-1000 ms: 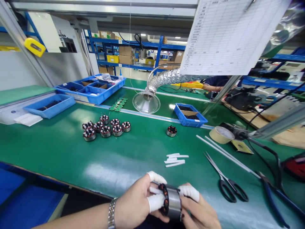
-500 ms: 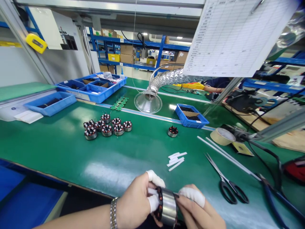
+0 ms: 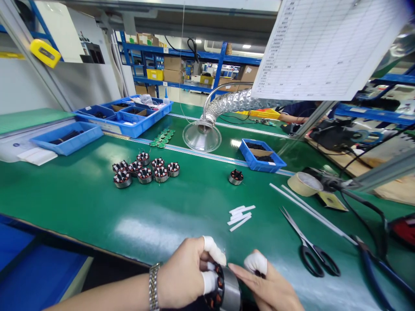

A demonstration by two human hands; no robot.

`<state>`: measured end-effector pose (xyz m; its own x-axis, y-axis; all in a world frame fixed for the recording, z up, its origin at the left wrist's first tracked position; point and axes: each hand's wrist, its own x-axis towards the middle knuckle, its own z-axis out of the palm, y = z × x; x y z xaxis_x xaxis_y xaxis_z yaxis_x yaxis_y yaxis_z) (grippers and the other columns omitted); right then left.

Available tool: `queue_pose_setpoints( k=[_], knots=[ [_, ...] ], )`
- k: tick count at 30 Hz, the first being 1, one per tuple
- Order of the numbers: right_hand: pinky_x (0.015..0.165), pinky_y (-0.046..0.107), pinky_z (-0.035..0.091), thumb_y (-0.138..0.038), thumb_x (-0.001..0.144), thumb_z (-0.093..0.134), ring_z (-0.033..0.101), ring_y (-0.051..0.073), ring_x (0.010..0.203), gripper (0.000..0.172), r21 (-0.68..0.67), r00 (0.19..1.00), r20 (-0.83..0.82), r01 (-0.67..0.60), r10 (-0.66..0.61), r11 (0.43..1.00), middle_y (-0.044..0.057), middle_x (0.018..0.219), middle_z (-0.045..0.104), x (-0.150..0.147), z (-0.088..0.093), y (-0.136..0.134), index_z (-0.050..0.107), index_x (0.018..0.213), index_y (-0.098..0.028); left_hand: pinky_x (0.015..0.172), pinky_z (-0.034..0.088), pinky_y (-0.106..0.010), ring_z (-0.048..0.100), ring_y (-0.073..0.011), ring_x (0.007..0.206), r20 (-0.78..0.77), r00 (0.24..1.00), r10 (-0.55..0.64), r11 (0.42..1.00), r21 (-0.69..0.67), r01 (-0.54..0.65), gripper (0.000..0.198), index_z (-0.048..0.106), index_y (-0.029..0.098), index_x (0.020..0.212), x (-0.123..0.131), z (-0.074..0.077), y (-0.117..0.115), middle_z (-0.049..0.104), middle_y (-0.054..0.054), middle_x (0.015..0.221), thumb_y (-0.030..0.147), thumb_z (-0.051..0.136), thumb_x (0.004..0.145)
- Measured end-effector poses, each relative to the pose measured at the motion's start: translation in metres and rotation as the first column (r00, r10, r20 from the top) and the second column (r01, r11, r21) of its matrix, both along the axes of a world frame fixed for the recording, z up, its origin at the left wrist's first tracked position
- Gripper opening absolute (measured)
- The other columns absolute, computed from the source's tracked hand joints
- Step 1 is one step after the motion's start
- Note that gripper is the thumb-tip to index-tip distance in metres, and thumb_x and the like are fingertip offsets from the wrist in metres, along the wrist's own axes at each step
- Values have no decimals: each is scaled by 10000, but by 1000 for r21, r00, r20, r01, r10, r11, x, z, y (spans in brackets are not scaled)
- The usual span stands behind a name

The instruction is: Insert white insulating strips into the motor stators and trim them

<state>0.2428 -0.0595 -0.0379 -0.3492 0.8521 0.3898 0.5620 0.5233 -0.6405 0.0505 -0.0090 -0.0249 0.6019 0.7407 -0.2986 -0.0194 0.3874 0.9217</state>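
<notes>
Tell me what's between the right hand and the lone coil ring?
Short white strips lie between the right hand and the coil ring, in the head view.

the left hand (image 3: pixel 184 276) grips a wound motor stator (image 3: pixel 228 293), the right hand (image 3: pixel 262 285) just beside it.

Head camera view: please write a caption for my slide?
Left hand holds a wound motor stator near the right hand.

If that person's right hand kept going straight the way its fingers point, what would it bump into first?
The right hand points at the wound motor stator held in the left hand. It would probably meet the stator's top edge first, or else the left hand's capped finger just past it; depth is hard to judge.
</notes>
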Motion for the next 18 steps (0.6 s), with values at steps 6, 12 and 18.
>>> queue_pose_setpoints(
  k=[6, 12, 18],
  knots=[
    [614, 234, 535, -198, 846, 453, 625, 157, 719, 271, -94, 1000, -14, -2, 0, 996, 42, 820, 642, 0, 2, 3, 634, 1025, -290, 586, 402, -220, 540, -91, 622, 4, 1000, -8, 999, -36, 9, 233, 491, 153, 706, -1, 0, 0, 555, 36, 671, 14, 485, 518],
    [635, 222, 522, -138, 846, 412, 598, 139, 745, 353, -75, 968, 239, -58, 75, 996, 37, 852, 618, -2, 10, 1, 570, 1116, -300, 548, 408, -217, 537, -84, 568, -12, 1000, 2, 996, -87, -3, 232, 491, 157, 694, -4, -2, 1, 579, 36, 649, -1, 530, 528],
    [712, 314, 487, -178, 857, 397, 546, 189, 844, 284, 201, 863, 462, 124, -206, 972, 89, 924, 582, 32, -1, 46, 567, 1081, -218, 635, 469, -280, 623, -157, 711, 164, 974, 157, 971, -207, -121, 252, 501, 173, 901, -16, -2, 15, 652, -37, 796, 72, 556, 677]
  ],
)
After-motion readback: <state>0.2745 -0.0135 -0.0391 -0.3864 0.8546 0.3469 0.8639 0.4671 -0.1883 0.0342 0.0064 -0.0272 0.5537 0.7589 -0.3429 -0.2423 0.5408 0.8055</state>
